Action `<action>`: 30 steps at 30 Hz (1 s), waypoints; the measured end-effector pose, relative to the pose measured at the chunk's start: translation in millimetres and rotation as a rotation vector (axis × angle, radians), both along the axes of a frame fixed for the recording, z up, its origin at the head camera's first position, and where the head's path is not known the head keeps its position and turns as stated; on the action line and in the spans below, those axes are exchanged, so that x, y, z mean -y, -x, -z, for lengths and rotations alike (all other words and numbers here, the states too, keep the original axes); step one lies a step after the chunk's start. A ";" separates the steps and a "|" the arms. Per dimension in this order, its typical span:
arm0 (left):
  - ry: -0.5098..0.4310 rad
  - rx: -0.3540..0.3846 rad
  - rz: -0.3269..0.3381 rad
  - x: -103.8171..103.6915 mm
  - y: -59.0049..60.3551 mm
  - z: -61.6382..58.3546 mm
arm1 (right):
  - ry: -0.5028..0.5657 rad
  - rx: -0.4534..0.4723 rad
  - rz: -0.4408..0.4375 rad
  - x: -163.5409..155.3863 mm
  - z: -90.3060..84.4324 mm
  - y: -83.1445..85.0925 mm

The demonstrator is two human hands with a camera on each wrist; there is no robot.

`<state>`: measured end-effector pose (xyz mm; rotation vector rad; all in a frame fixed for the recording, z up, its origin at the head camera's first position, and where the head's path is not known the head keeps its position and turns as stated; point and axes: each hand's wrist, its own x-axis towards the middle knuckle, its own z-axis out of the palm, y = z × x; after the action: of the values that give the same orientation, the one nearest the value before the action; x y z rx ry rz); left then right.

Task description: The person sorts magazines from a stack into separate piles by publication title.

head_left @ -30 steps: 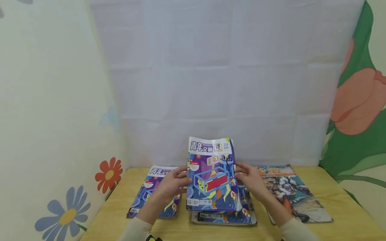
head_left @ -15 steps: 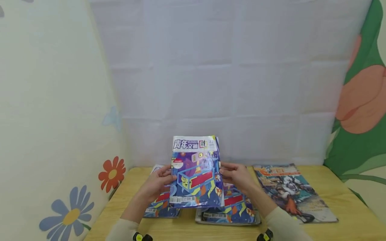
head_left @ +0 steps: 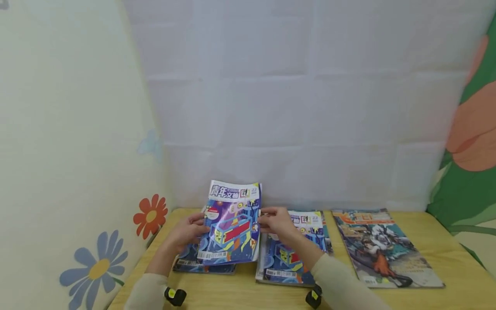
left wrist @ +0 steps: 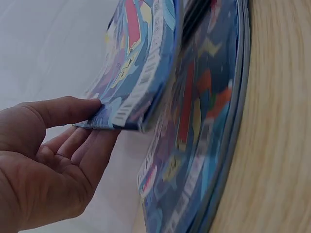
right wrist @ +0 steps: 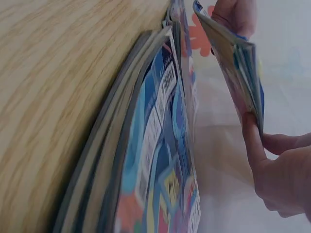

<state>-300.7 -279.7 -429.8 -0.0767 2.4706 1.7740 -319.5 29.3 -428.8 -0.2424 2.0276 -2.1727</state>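
A magazine (head_left: 232, 224) with a purple-blue illustrated cover is held up above the table, tilted toward me. My left hand (head_left: 186, 232) pinches its left edge, thumb on the cover and fingers beneath in the left wrist view. My right hand (head_left: 279, 224) grips the opposite edge between thumb and fingers, and the right wrist view shows the page edges there. Directly below and partly hidden lies the left pile (head_left: 207, 269), topped by a like cover. Under my right forearm is the middle pile (head_left: 279, 262), several magazines thick, with the same cover on top.
On the right of the wooden table (head_left: 232, 297) lies a larger magazine (head_left: 387, 254) with an orange title and a figure in red. A white cloth (head_left: 290, 107) hangs behind. Painted walls with flowers (head_left: 98, 269) flank both sides.
Both hands have carried the magazine leftward, from above the middle pile to above the left pile. The middle pile's cover has come into fuller view. The head view has shifted slightly.
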 end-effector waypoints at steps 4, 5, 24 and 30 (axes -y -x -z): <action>0.029 0.053 -0.071 12.3 -0.1 0.8 | 0.043 0.053 0.000 18.6 3.3 3.6; 0.030 0.063 -0.080 15.1 -0.7 0.5 | 0.052 0.065 -0.002 22.8 4.4 4.1; 0.123 0.082 -0.142 39.7 -1.3 11.4 | 0.122 0.180 0.034 65.7 28.6 -4.4; 0.169 0.066 -0.171 38.5 1.7 17.1 | 0.106 0.189 0.044 64.5 30.7 -5.2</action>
<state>-302.4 -318.3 -446.9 -0.3637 2.6301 1.5871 -314.3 -35.3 -459.5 -0.0041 1.8369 -2.2374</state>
